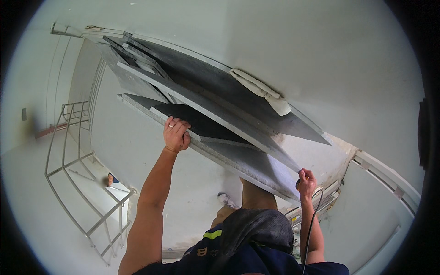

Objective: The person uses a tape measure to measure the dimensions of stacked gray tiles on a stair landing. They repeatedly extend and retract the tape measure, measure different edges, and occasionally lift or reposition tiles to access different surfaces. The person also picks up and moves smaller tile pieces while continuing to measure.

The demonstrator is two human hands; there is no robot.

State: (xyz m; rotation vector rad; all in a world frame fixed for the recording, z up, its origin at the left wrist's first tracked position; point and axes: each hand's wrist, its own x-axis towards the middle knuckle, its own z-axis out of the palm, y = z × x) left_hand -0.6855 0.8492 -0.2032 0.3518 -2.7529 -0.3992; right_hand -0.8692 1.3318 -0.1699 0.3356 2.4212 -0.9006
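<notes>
Slab risk: my left hand [176, 134], fingers curled over edge of grey stone slab [229, 158] at frame centre; right hand [306, 182] fisted round black corded tool [298, 184], lower right. Grip slips, slab slides off stack.

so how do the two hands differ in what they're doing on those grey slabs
The left hand lies raised on a grey slab's upper edge, fingers curled over it. The right hand sits lower, at the slab's bottom corner, gripping a dark tool with a black cable. Both are bare.

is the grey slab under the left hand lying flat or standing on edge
On edge, tilted: the grey slab leans on other slabs against the wall, and the left hand grips its top edge.
</notes>
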